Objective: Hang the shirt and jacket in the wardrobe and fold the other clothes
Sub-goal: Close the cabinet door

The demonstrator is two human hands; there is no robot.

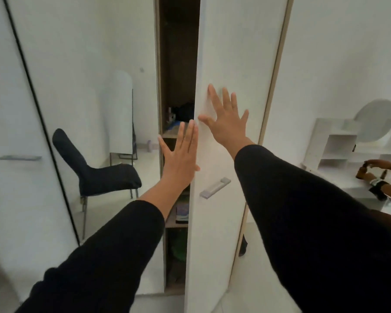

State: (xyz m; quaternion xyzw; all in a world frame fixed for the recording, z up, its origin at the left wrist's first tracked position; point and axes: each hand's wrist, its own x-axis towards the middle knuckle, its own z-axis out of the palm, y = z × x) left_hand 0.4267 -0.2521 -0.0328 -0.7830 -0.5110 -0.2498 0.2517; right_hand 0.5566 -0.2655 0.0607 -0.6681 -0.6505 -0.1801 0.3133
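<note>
reaching forward in black sleeves [104, 263], both hands flat. left hand [181, 152] with fingers straight and pressed together at the edge of the white wardrobe door [235, 64]; right hand [227, 118] spread wide, palm against that door above its grey handle [215, 190]. beyond, dark wardrobe [178, 64] gap showing shelves with dark clothes [185, 111]; shirt and jacket not discernible.

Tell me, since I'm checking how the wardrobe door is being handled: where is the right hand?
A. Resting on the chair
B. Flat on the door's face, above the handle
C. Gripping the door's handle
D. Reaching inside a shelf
B: the right hand lies with spread, straight fingers on the white wardrobe door, well above the grey handle.
</note>
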